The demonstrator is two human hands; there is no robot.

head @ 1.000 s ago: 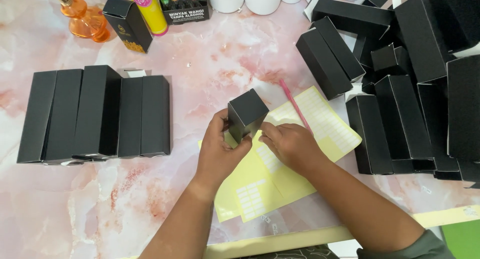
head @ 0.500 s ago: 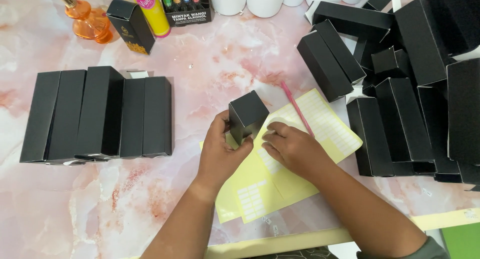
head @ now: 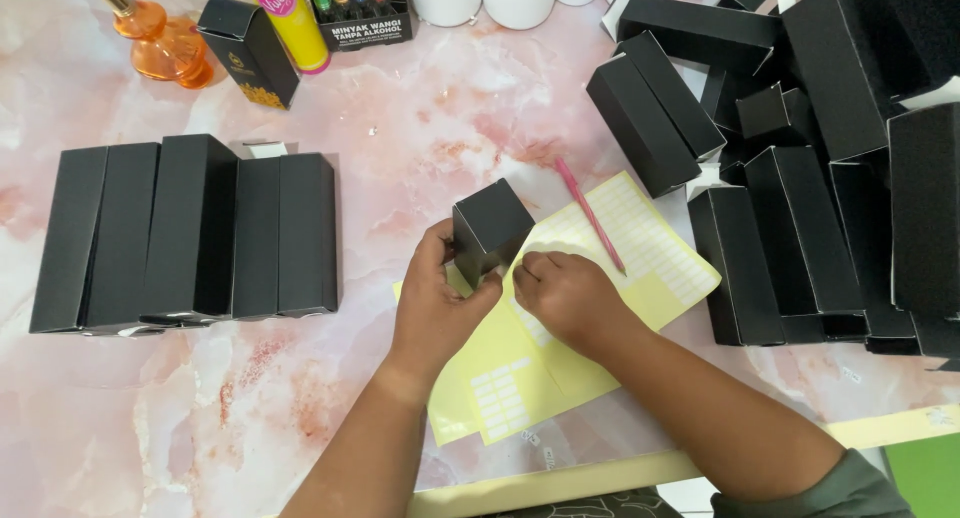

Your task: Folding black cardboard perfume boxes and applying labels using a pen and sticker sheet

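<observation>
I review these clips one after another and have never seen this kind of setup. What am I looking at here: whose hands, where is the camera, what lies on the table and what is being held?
There is no machine: a person works with bare hands, filmed by a camera worn on the head, looking down. The left hand holds a small black box upright. The right hand rests, fingers curled, on a yellow sheet of small labels beside the box. A pink pen lies on the sheet. On the pink marble table, a neat row of black boxes lies at the left, a loose heap of black boxes at the right. An orange glass bottle stands at the far edge.
</observation>
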